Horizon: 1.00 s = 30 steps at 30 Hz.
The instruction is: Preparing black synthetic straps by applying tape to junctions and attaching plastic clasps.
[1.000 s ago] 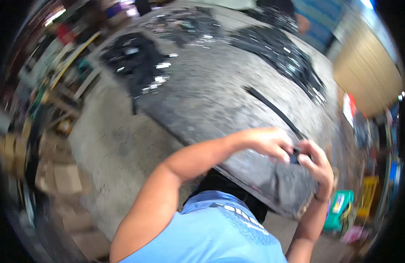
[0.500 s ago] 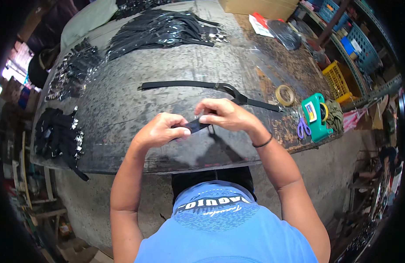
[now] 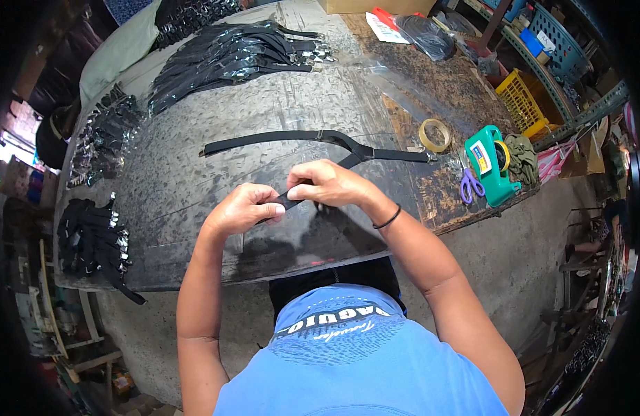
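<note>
A pair of black elastic suspenders point(image 3: 261, 140) lies across the table in front of me, with metal clips at its ends. One branch leads from its joint towards my right hand and goes out of sight behind it. My left hand point(image 3: 242, 210) pinches a black strap point(image 3: 286, 202) between thumb and fingers. Close beside it, my right hand point(image 3: 330, 186) grips the same strap with thumb and curled fingertips. Both hands are just above the tabletop near its front edge. The fingers cover much of the strap's end.
Bundled black suspenders point(image 3: 230, 59) lie at the back, with more clipped straps point(image 3: 94, 236) at the left. On the right are a tape roll point(image 3: 435, 135), purple scissors point(image 3: 470, 186) and a green tape dispenser point(image 3: 487, 166). A yellow crate point(image 3: 521, 104) stands beyond the table.
Both hands have shifted left and come closer together on the strap, covering more of it. The suspenders' branch near the joint shows more. The whole view has also shifted slightly.
</note>
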Tool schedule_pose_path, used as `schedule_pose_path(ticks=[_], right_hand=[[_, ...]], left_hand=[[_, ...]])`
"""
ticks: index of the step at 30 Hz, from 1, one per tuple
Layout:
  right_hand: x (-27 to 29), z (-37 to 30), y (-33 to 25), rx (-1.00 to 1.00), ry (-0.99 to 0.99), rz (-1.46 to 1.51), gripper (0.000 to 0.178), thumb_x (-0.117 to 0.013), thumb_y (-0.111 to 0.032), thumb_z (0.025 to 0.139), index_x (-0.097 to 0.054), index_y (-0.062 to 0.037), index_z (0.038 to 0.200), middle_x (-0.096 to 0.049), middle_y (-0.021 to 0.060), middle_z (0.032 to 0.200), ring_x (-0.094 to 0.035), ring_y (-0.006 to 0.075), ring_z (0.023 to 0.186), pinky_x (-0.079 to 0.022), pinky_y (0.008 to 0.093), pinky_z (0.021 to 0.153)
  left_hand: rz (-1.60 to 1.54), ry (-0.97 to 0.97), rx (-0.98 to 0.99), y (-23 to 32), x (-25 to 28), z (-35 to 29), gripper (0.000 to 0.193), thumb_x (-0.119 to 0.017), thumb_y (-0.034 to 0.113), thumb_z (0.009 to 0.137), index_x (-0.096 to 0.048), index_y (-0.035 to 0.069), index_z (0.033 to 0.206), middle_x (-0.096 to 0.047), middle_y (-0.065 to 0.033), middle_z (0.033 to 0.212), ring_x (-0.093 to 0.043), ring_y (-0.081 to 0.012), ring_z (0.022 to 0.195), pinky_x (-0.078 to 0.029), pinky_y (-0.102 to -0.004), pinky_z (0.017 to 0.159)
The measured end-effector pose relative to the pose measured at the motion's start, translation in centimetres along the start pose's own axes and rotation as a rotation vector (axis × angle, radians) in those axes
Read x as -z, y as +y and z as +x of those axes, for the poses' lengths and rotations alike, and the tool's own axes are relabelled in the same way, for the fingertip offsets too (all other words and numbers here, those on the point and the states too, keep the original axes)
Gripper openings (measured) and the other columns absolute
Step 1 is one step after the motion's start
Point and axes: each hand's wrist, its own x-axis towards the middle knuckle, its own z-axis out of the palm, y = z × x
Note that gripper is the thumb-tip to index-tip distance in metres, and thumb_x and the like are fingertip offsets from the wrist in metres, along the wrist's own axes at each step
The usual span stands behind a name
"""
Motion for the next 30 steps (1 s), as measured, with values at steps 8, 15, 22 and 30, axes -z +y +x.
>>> schedule_pose_path(ticks=[8,15,22,30], right_hand=[[1.4,-1.5,3.6,0.014,-0.091,-0.083,0.032,-0.062,-0.031,0.091,-0.064,-0.0025,0.105,-0.066,0.0161,0.100,-0.063,0.0307,0.099,-0.048,0.0401,0.085],[-1.5,-1.1,6.0,0.111,-0.044,-0.237,0.027,-0.061,-0.032,0.089,-0.064,-0.0096,0.104,-0.060,0.0109,0.115,-0.052,0.0309,0.117,-0.036,0.0488,0.098],[-4.9,0.5,3.8,0.024,0.015,-0.051,0.026,-0.062,-0.029,0.088,-0.059,-0.0041,0.096,-0.064,0.0214,0.086,-0.061,0.0417,0.088,-0.046,0.0486,0.072],[-6.3,0.3,4.4,0.100,0.125,-0.225,0.027,-0.065,-0.029,0.085,-0.063,-0.0051,0.097,-0.065,0.0184,0.093,-0.061,0.0385,0.094,-0.047,0.0475,0.079]], left_hand=[[-0.017,-0.093,0.117,-1.7,1.2,-0.7,0.017,-0.069,0.017,0.087,-0.068,0.001,0.089,-0.065,0.0001,0.073,-0.056,-0.0068,0.066,-0.044,-0.0249,0.061],[0.025,-0.103,0.130,-1.7,0.5,0.2,0.019,-0.070,0.018,0.086,-0.067,-0.001,0.089,-0.066,-0.0014,0.074,-0.059,-0.0084,0.068,-0.047,-0.0255,0.065],[-0.015,-0.070,0.179,-4.2,1.5,-1.1,0.016,-0.068,0.015,0.087,-0.067,-0.001,0.087,-0.066,-0.0020,0.074,-0.058,-0.0089,0.067,-0.047,-0.0259,0.064],[-0.044,-0.038,0.257,-6.0,0.9,-0.3,0.014,-0.069,0.011,0.085,-0.065,-0.002,0.087,-0.066,-0.0042,0.075,-0.061,-0.0119,0.068,-0.049,-0.0276,0.065]])
